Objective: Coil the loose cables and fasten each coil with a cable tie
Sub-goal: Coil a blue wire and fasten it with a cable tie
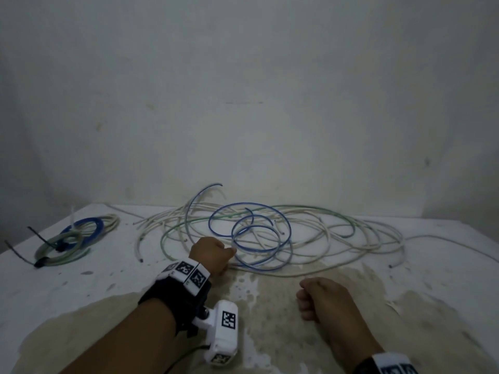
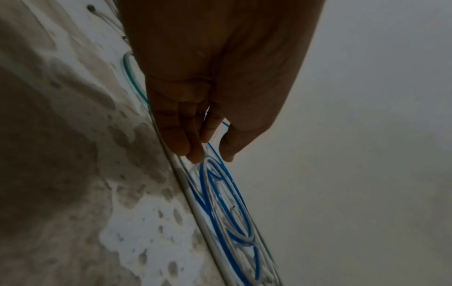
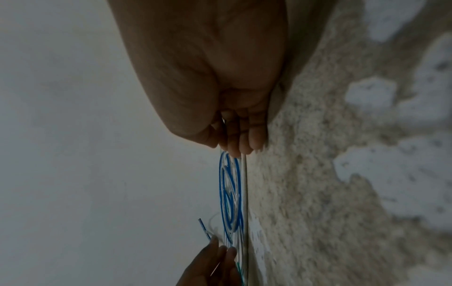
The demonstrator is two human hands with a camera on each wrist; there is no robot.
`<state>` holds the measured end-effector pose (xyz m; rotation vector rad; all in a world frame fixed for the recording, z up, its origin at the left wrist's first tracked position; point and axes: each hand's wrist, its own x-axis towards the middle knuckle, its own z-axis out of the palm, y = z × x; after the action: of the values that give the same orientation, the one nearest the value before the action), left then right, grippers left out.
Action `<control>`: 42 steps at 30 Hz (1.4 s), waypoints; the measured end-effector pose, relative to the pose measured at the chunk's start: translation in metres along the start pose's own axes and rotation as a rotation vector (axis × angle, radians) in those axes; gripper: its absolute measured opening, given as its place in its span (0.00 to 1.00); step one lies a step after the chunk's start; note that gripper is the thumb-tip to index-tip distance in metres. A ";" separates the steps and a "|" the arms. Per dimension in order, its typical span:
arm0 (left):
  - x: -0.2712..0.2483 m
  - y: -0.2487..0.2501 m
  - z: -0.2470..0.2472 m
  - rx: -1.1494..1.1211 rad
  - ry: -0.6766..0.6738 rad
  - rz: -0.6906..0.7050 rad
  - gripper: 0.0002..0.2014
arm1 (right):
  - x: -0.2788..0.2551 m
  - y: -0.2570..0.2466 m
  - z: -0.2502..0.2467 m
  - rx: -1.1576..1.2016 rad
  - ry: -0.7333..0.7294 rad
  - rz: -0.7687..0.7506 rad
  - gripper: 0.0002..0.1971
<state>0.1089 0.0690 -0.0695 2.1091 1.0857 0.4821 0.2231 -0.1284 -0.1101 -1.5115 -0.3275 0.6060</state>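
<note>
Head view: a white, stained surface (image 1: pixel 81 287) stood against a pale wall (image 1: pixel 243 90). Across its far middle lay the loose cables (image 1: pixel 337 230), a spread tangle of white and green-striped strands, with a blue cable (image 1: pixel 249 228) looped in about 3 rings on top of them. At the far left lay the finished coils (image 1: pixel 73 238), 1 blue and the others pale green and white, overlapping one another and bound with black cable ties (image 1: pixel 17 252) whose tails stuck out to the left.

The left hand (image 1: pixel 212 253) rested at the near left edge of the tangle, fingers curled and thumb pointing toward the blue rings; in the left wrist view its fingertips (image 2: pixel 186 143) were bent down onto the strands, with a thin blue strand passing between fingers and thumb. Whether it truly gripped that strand could not be told.

The right hand (image 1: pixel 321 298) lay on the surface nearer the person, just short of the closest white strand, fingers loosely curled inward. The right wrist view showed a pale strand at its fingertips (image 3: pixel 247 143); a firm hold could not be confirmed. Both wrists carried bands with printed markers.
</note>
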 end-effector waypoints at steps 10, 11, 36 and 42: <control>0.022 0.008 0.028 0.154 0.026 -0.049 0.15 | 0.002 -0.005 0.002 -0.025 0.011 0.013 0.11; 0.024 0.007 0.028 0.151 0.034 -0.053 0.16 | 0.003 -0.005 0.002 -0.028 0.011 0.013 0.11; -0.090 0.067 -0.089 -0.601 -0.221 0.486 0.14 | -0.035 -0.131 0.018 -0.311 0.107 -0.963 0.11; -0.096 0.047 -0.114 -0.764 -0.390 0.411 0.11 | -0.032 -0.186 -0.007 -0.294 0.274 -1.017 0.11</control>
<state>0.0108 0.0194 0.0414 1.6170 0.1747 0.5365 0.2321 -0.1436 0.0775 -1.4487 -0.9137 -0.4668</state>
